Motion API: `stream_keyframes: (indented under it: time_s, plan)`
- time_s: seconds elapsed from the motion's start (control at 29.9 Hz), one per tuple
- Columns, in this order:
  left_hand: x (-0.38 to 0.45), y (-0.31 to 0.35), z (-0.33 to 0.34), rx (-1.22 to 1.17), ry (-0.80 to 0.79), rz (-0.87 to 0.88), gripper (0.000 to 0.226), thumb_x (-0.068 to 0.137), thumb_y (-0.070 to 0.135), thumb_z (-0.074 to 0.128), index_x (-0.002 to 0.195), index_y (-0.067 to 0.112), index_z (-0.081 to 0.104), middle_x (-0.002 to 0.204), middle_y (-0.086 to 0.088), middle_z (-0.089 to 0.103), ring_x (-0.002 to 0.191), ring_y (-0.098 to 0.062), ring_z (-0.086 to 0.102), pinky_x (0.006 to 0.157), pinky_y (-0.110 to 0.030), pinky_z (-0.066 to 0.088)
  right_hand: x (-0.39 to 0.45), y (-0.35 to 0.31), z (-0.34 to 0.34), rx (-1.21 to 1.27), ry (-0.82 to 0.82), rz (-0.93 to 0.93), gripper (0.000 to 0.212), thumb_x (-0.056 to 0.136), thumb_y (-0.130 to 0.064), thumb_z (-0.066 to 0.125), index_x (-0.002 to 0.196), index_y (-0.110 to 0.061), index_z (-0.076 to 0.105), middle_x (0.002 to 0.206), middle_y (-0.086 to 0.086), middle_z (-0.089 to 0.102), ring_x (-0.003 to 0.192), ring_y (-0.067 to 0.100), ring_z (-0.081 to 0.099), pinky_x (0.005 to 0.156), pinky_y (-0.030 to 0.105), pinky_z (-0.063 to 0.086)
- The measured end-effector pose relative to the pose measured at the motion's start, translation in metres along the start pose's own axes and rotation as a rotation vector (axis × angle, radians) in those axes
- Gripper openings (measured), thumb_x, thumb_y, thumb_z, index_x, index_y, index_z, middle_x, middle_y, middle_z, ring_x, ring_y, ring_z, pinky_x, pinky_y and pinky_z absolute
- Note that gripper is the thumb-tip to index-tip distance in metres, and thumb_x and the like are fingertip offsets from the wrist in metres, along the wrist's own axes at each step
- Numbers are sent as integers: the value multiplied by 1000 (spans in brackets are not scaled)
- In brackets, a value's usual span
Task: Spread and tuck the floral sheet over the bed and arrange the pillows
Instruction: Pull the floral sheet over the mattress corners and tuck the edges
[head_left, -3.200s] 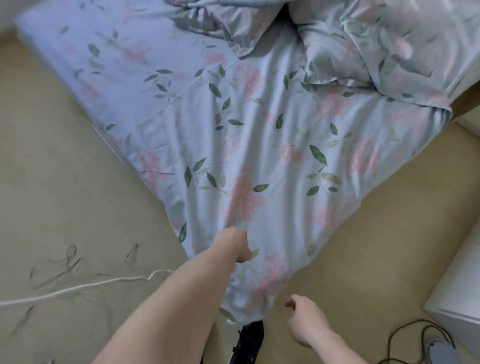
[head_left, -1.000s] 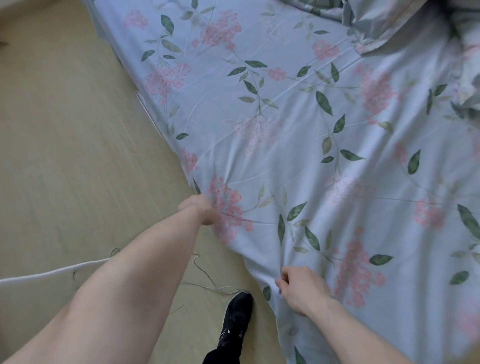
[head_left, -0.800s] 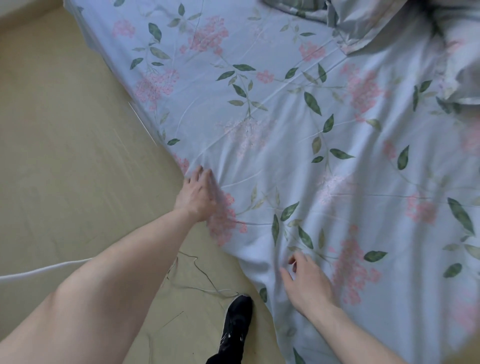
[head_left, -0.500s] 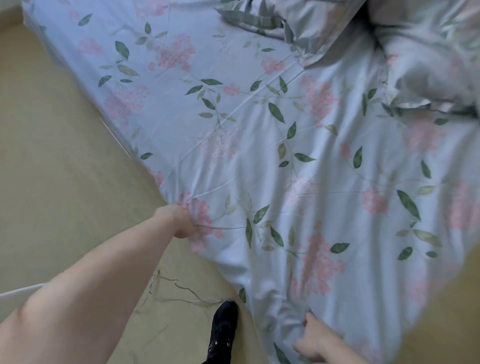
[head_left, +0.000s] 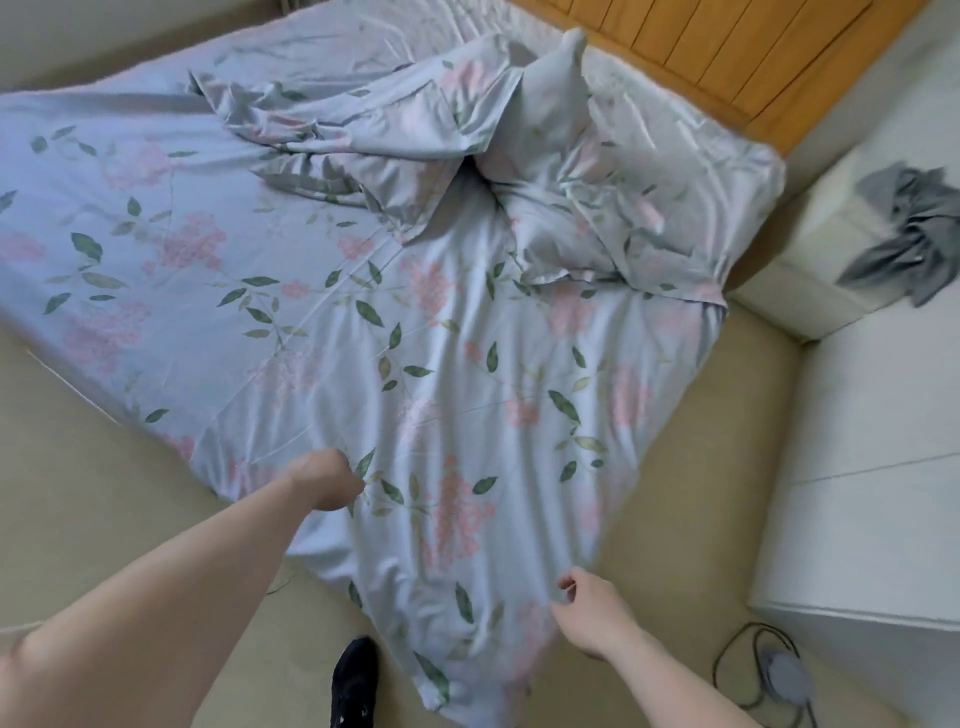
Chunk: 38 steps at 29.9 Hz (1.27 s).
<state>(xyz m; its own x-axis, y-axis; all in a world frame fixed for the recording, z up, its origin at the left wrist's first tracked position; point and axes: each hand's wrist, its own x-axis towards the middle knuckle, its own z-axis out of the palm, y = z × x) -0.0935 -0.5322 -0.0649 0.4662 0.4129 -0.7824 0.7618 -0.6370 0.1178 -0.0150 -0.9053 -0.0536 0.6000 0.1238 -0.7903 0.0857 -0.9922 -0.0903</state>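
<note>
From the head camera, the pale blue cotton sheet with pink flowers and green leaves (head_left: 415, 332) lies spread over the low bed, its near corner draping onto the beige floor (head_left: 104, 519). The left hand (head_left: 327, 480) is curled, fingers bunching the sheet near its left edge. The right hand (head_left: 592, 613) pinches the sheet's right edge. Two rumpled floral pillows (head_left: 561, 171) sit by the wooden headboard (head_left: 727, 47). A black shoe (head_left: 356, 680) stands beside the draped corner.

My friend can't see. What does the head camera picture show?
A person's left hand grips a pale blue floral cotton sheet at the bed's corner; the right hand pinches its hanging edge. Two matching floral pillows lie rumpled near the wooden headboard.
</note>
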Motion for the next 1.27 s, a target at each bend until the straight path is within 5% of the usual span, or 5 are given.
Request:
stream_keyframes:
  time_s: [0.1,0.23,0.63,1.0,1.27]
  plan:
    - [-46,39,-4,-27,30,26,18,89,27,53,84,12,62,79,-1,62,72,-22,59,56,-25,43,-30,30,-23,59,49,-76,37,77,-42,55,114,-36,55,120,-4,62,108,17,62,94,29,48]
    - [-110,87,-3,4,54,72,27,90,34,52,104,16,66,101,-1,67,90,-21,65,78,-31,56,-71,73,-48,81,118,-190,25,83,-41,55,105,-38,45,114,-7,55,105,14,56,96,31,46]
    - [-284,239,61,-15,119,140,37,94,35,50,118,9,61,112,-10,66,90,-26,65,69,-30,48,-166,226,-110,188,253,-213,43,88,-31,62,128,-19,54,113,-1,60,105,19,59,92,28,47]
    - [-301,320,78,120,87,173,33,86,28,50,113,12,62,107,-5,62,77,-21,61,70,-30,53,-161,280,-135,295,250,-205,48,90,-34,63,134,-21,49,115,-2,57,101,18,59,89,29,48]
    - [-256,366,62,119,98,213,46,98,36,47,130,4,54,129,-11,60,108,-29,63,83,-33,50,-123,282,-186,290,260,-179,47,90,-34,62,133,-21,48,114,-4,56,101,18,59,89,29,49]
